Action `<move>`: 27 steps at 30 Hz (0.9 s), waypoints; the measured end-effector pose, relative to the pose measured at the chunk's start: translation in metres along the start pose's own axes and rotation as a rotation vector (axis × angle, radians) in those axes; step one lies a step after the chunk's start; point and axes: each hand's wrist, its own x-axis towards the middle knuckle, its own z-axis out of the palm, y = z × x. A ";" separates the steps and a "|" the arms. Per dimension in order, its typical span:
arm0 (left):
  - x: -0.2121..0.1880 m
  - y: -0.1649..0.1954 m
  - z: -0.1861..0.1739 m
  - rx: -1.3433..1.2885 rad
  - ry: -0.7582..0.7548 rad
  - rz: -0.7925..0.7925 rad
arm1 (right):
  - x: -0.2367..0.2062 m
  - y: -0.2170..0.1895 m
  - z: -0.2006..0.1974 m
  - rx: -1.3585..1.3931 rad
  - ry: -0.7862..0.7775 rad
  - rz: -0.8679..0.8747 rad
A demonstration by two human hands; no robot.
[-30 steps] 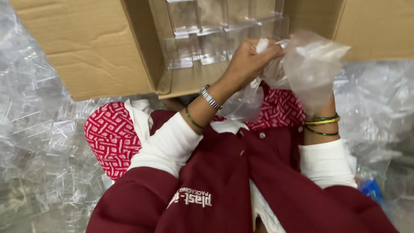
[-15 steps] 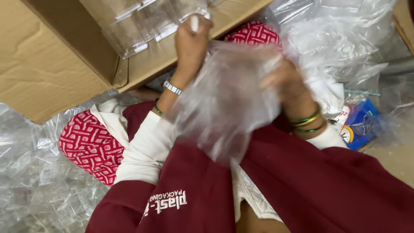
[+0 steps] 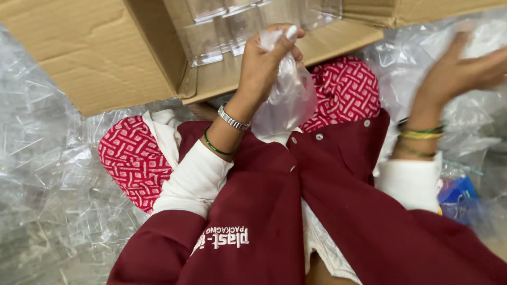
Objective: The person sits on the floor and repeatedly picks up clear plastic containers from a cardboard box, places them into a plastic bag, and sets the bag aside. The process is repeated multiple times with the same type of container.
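My left hand (image 3: 264,63) is raised in front of an open cardboard box (image 3: 100,58) and pinches the top of a clear plastic bag (image 3: 285,100), which hangs down over my lap. My right hand (image 3: 465,66) is off to the right, blurred, fingers spread, holding nothing, just above a heap of clear plastic wrap (image 3: 422,58). Inside the box lie clear plastic trays (image 3: 232,26). Both wrists wear bangles; the sleeves are maroon over white cuffs.
Crumpled clear plastic (image 3: 47,179) covers the floor on the left. My knees in red-and-white patterned cloth (image 3: 132,158) sit under the box flap. A blue packet (image 3: 457,192) lies at the right among more plastic.
My right hand has let go of the bag and swung out to the right. The bag, held wide by both hands before, now hangs bunched from my left hand alone.
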 end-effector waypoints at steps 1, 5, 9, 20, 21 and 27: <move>-0.002 0.003 0.002 -0.059 0.004 -0.010 | -0.022 -0.034 -0.015 0.461 -0.232 -0.036; -0.006 0.014 -0.003 -0.087 0.032 -0.015 | -0.105 -0.179 -0.084 1.261 -1.029 -0.236; -0.003 0.016 -0.029 -0.326 -0.015 -0.038 | -0.084 -0.246 -0.117 1.358 -1.102 0.078; 0.005 -0.004 -0.060 -0.100 0.091 0.063 | -0.087 -0.260 -0.088 1.312 -1.138 0.045; 0.007 -0.002 -0.060 -0.125 0.118 0.075 | -0.082 -0.259 -0.087 1.434 -1.119 0.185; 0.014 -0.001 -0.061 -0.094 0.073 0.019 | -0.057 -0.255 -0.078 1.612 -1.292 0.679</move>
